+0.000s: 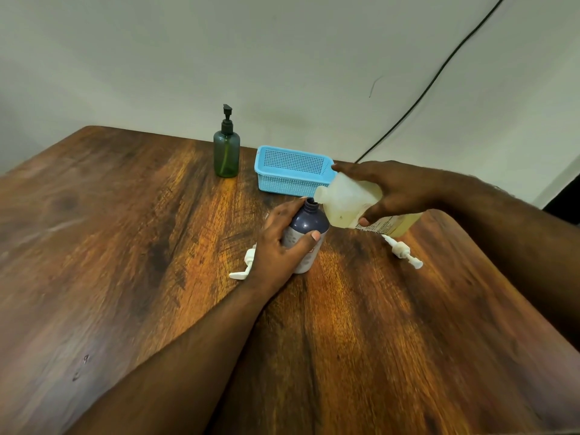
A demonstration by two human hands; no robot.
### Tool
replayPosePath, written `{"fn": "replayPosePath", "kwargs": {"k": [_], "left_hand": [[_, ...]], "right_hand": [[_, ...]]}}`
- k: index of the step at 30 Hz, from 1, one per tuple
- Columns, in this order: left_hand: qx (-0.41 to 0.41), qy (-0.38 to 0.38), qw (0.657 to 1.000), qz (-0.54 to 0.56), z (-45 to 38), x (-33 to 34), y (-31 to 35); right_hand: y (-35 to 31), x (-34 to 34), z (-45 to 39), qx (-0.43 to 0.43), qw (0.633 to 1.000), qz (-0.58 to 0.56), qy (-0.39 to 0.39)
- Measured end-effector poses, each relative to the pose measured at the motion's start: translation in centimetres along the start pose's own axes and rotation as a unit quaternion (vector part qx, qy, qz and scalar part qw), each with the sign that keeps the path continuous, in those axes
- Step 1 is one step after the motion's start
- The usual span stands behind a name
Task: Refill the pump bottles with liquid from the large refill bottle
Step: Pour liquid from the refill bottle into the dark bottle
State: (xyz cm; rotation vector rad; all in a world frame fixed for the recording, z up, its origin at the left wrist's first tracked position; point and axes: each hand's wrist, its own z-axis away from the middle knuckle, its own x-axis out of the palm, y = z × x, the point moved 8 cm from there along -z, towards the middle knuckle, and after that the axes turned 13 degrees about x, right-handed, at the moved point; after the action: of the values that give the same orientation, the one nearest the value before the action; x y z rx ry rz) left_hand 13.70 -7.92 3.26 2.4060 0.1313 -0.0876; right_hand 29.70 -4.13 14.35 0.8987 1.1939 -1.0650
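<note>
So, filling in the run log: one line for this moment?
step: pouring | left hand: steadies purple bottle | right hand: tilts refill bottle at its neck

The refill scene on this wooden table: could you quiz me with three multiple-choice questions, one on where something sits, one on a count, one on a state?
1. Where is the green pump bottle?
A. Left of the blue basket
B. Inside it
C. In a hand

2. How many loose white pump heads lie on the table?
A. None
B. Two
C. Four

3. How is the refill bottle held?
A. Upright
B. Capped, lying flat
C. Tipped, mouth at the dark bottle's neck

Answers:
A, it stands beside the basket.
B, one by the left hand, one under the right hand.
C, its mouth meets the open neck.
</note>
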Motion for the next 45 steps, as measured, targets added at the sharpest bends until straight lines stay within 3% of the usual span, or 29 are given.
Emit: {"fn": "replayPosePath", "kwargs": {"k": [45], "left_hand": [[0.013, 0.003, 1.0, -0.002, -0.12, -0.14, -0.13]], "right_hand": [[-0.17, -0.31, -0.5, -0.022, 1.0, 0.002, 0.003]]}}
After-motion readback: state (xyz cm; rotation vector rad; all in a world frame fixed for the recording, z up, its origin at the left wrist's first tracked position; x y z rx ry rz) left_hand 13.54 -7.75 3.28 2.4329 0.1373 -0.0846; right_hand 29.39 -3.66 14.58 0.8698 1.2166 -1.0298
